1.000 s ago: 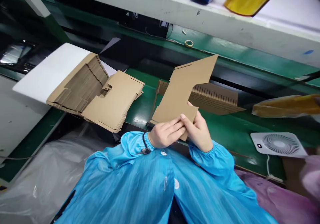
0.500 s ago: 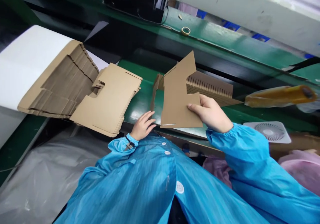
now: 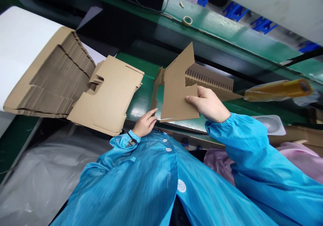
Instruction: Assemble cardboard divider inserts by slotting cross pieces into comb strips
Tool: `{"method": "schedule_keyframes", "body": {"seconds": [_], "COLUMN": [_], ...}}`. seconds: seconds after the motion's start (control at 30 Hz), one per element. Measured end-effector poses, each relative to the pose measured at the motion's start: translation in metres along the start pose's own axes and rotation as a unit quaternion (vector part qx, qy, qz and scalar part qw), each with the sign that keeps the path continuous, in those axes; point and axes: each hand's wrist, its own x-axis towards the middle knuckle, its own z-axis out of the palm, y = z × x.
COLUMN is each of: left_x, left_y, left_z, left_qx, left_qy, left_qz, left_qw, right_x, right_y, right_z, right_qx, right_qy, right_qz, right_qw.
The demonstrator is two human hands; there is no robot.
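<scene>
My right hand [image 3: 209, 104] grips a flat cut cardboard blank [image 3: 178, 88] by its right edge, holding it tilted above the green bench [image 3: 143, 99]. My left hand [image 3: 145, 123] rests at the bench's near edge just left of the blank's lower corner, fingers loosely spread and holding nothing. Behind the blank lies a row of cardboard pieces standing on edge [image 3: 210, 83]. To the left sits a stack of the same flat blanks [image 3: 108, 94]. Both arms wear blue sleeves.
A large bundle of cardboard wrapped in white [image 3: 42, 74] lies at the far left. A tape roll [image 3: 187, 20] sits on the green conveyor behind. A yellowish wrapped roll [image 3: 277, 89] and a small white fan [image 3: 271, 125] are at the right. Clear plastic sheeting [image 3: 45, 172] lies lower left.
My left hand let go of the blank and dropped to the bench edge. My right hand alone carried the blank up and turned it more upright. The view shifted down.
</scene>
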Motion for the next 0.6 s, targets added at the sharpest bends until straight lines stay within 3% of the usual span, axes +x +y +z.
{"method": "schedule_keyframes", "body": {"seconds": [0.27, 0.47, 0.6], "left_x": [0.004, 0.004, 0.004], "left_y": [0.000, 0.000, 0.001], "left_z": [-0.003, -0.003, -0.003], "left_qx": [0.004, 0.002, -0.001], "left_qy": [-0.004, -0.010, -0.015], "left_qz": [0.017, 0.012, 0.008], "left_qw": [1.000, 1.000, 1.000], "right_x": [0.003, 0.008, 0.008], "right_y": [-0.014, -0.001, 0.003], "right_z": [0.016, 0.030, 0.045], "right_qx": [-0.042, -0.051, -0.069], "right_qy": [-0.021, -0.020, -0.036], "right_qz": [0.030, -0.041, -0.043], "right_qw": [0.998, 0.998, 0.996]}}
